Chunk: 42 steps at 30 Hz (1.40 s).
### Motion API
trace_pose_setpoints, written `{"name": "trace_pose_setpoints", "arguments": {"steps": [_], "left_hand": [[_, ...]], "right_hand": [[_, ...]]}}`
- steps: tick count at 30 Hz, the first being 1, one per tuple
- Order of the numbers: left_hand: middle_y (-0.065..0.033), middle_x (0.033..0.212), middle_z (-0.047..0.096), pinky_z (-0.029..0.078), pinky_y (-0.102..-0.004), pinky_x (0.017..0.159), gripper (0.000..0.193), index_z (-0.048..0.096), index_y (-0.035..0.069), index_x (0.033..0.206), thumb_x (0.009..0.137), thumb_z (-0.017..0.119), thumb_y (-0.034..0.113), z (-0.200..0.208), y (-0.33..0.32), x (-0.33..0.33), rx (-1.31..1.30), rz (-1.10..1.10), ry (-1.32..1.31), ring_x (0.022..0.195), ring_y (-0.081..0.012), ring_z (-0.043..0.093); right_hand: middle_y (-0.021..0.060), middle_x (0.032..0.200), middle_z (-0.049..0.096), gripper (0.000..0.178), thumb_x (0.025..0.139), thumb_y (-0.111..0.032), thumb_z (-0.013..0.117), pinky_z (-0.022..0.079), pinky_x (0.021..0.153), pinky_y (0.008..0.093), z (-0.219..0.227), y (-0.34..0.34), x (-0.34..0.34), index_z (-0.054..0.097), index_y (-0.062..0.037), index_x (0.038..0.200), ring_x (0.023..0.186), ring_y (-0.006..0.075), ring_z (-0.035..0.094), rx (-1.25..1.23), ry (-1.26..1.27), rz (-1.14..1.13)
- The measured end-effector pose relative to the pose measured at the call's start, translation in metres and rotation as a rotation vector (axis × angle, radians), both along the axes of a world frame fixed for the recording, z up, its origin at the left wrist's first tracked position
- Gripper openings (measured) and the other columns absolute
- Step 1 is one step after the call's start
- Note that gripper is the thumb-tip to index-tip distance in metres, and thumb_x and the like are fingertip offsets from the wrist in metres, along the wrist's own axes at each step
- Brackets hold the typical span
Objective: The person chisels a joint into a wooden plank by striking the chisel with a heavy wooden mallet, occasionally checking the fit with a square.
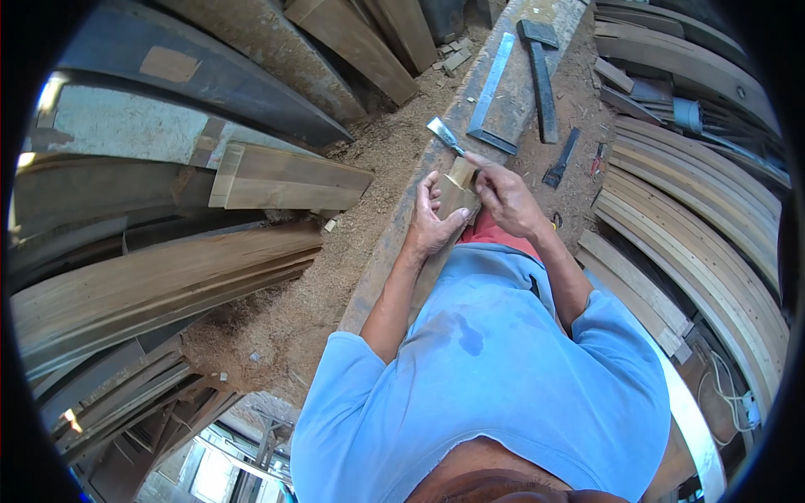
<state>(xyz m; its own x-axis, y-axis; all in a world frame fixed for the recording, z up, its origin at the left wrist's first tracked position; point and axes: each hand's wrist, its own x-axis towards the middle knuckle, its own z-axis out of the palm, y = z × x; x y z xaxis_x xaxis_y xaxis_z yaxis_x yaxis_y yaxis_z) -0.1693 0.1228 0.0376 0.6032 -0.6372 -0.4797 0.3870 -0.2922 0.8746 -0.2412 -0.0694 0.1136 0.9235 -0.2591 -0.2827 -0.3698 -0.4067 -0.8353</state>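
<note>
My right hand [508, 198] is closed around a chisel [444, 134], whose wide metal blade points away to the upper left. Below the chisel lies a piece of wood [459, 174] with a pale cut notch, on the bench plank [381, 277] in front of my body. Beside that wood, on its left, my left hand [431, 220] is loosely curled with the thumb apart; nothing shows in it. Just beyond the hands a metal try square [495, 92] rests on the plank, and a dark mallet [541, 80] lies to its right.
A dark, narrow tool [562, 159] and a small red-handled tool [598, 159] lie in the sawdust on the right. Stacked boards [696, 205] line the right side. More planks [168, 285] lean along the left, above a shavings-covered floor [268, 323].
</note>
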Motion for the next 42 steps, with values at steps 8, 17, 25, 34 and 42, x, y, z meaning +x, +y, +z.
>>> {"name": "trace_pose_setpoints", "arguments": {"steps": [8,17,25,34,42], "left_hand": [[-0.0206,0.147,0.041,0.043,-0.0418,0.109,0.104,0.024,-0.002,0.156,0.076,0.086,0.023,0.008,-0.003,0.001,-0.057,0.056,0.038,0.133,-0.029,0.045],[-0.0159,0.155,0.038,0.038,-0.0402,0.112,0.099,0.028,0.005,0.156,0.078,0.086,0.021,0.003,0.003,0.007,-0.104,0.05,0.087,0.13,-0.0234,0.043],[-0.0196,0.151,0.043,0.028,-0.0419,0.12,0.095,0.026,0.001,0.156,0.083,0.084,0.021,0.001,0.008,0.023,-0.141,0.022,0.048,0.141,-0.0264,0.042],[-0.021,0.152,0.039,0.037,-0.0413,0.114,0.097,0.027,0.002,0.155,0.08,0.085,0.021,-0.009,0.014,0.028,-0.138,0.04,0.051,0.133,-0.0278,0.044],[-0.0195,0.148,0.041,0.039,-0.0407,0.112,0.098,0.026,0.001,0.156,0.081,0.085,0.023,-0.005,0.01,0.026,-0.149,0.07,0.076,0.13,-0.0263,0.046]], "right_hand": [[0.0219,0.097,0.068,0.031,0.094,-0.006,0.052,0.052,0.085,0.0448,-0.02,-0.006,-0.016,0.069,-0.002,0.119,0.095,0.0371,0.066,0.089,-0.04,0.07],[0.0208,0.104,0.072,0.027,0.093,-0.009,0.055,0.054,0.091,0.0442,-0.047,-0.016,-0.032,0.068,0.0025,0.114,0.1,0.0374,0.069,0.231,0.118,-0.121],[0.0274,0.125,0.067,0.044,0.092,-0.014,0.058,0.049,0.105,0.0465,-0.092,0.002,-0.032,0.062,0.0045,0.131,0.12,0.0406,0.064,0.202,0.122,-0.09],[0.0272,0.127,0.067,0.048,0.092,-0.013,0.058,0.049,0.105,0.0426,-0.134,0.017,-0.034,0.058,0.0097,0.134,0.12,0.0366,0.065,0.204,0.18,-0.097],[0.0286,0.119,0.069,0.045,0.09,-0.016,0.056,0.05,0.1,0.0455,-0.11,0.024,-0.029,0.063,0.0091,0.127,0.114,0.0401,0.066,0.314,0.074,-0.15]]}}
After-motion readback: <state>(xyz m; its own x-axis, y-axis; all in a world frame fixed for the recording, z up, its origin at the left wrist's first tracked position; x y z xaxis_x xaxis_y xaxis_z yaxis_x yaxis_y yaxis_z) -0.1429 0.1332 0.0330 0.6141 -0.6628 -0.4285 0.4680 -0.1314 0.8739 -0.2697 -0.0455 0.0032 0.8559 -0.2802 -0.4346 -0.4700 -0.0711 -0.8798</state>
